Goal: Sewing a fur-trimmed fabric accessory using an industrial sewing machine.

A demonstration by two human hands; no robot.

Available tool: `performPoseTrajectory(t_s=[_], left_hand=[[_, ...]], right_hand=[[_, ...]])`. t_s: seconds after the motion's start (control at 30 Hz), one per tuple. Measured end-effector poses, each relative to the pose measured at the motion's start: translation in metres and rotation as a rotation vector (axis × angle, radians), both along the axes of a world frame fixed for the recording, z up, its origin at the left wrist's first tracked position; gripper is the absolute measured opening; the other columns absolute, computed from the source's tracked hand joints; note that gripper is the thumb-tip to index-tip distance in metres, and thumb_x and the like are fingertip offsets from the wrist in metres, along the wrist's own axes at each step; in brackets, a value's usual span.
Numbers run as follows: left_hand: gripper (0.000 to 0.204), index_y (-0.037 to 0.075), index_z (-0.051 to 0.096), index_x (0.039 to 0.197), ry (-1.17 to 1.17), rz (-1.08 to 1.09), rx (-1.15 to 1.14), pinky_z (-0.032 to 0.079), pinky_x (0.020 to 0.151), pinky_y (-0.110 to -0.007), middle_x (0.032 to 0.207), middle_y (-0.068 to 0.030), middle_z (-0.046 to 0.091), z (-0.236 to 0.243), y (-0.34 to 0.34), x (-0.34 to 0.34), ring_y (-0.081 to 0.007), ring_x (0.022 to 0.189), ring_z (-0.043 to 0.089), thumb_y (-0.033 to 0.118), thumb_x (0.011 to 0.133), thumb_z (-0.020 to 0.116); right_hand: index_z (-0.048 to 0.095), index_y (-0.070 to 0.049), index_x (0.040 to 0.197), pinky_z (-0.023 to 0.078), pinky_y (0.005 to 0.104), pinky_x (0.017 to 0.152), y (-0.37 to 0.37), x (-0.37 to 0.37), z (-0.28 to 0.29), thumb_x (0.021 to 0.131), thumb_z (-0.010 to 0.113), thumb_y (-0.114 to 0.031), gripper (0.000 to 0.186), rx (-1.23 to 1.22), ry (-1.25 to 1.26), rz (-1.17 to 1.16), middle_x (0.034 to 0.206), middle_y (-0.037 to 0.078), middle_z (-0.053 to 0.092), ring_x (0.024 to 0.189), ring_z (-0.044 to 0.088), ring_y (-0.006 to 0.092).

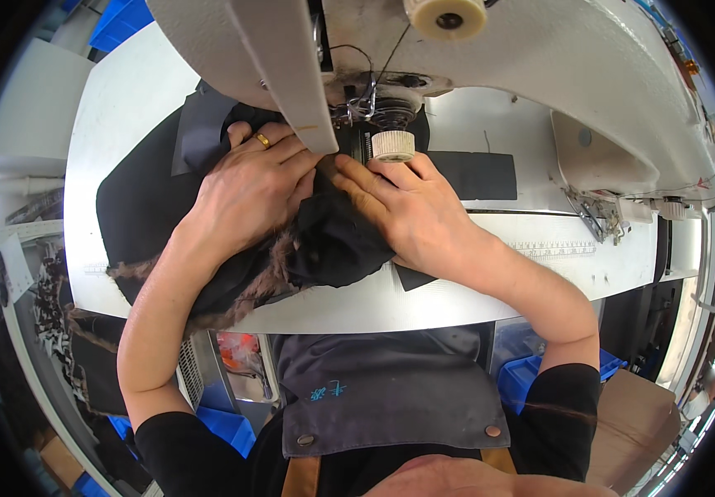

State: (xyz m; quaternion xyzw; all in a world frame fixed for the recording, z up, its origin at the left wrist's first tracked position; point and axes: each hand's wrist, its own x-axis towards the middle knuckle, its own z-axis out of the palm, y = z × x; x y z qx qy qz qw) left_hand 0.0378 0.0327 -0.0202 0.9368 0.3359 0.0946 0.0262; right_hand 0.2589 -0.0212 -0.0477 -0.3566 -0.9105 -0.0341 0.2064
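Note:
A black fabric piece with brown fur along its edges lies bunched on the sewing machine's white bed. My left hand, a gold ring on one finger, is closed on the cloth left of the presser area; its fingertips are partly hidden by the machine's head. On the other side, my right hand grips the gathered cloth, its fingers close to the needle area and partly behind a ridged white knob. The needle itself cannot be made out. Dark thread runs down from the white sewing machine.
A flat dark strip lies on the bed right of my right hand. Ruler markings run along the bed. Metal thread guides hang at the right. Blue bins stand below the table, and a brown cardboard piece is at lower right.

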Motion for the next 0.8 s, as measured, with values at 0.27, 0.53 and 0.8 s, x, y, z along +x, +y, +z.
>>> performPoseTrajectory(t_s=[0.27,0.53,0.8], left_hand=[[0.029,0.006,0.062,0.111,-0.030,-0.008,-0.025,0.041,0.090,-0.037,0.111,-0.0053,0.063,0.001,0.002,0.000,-0.0252,0.105,0.055,0.009,0.082,0.063],[0.038,0.004,0.062,0.122,-0.055,0.000,-0.087,0.044,0.095,-0.035,0.126,-0.0061,0.061,0.000,0.003,-0.001,-0.0265,0.110,0.055,0.007,0.084,0.060],[0.035,0.003,0.063,0.120,-0.094,0.006,-0.100,0.043,0.096,-0.035,0.127,-0.0060,0.061,-0.003,0.002,-0.001,-0.0259,0.112,0.054,0.008,0.085,0.060]], right_hand=[[0.064,0.002,0.115,0.039,0.0335,0.083,0.007,0.005,0.004,0.067,0.068,-0.012,0.050,-0.068,0.038,0.007,0.115,0.012,0.064,0.098,0.054,0.0227],[0.066,0.000,0.110,0.042,0.0399,0.094,0.018,0.006,-0.006,0.066,0.070,-0.009,0.045,-0.029,0.053,-0.033,0.109,0.013,0.066,0.113,0.056,0.0278],[0.065,-0.001,0.112,0.048,0.0395,0.096,0.017,0.010,0.004,0.068,0.066,-0.013,0.046,-0.054,-0.076,-0.032,0.123,0.012,0.064,0.118,0.058,0.0272]])
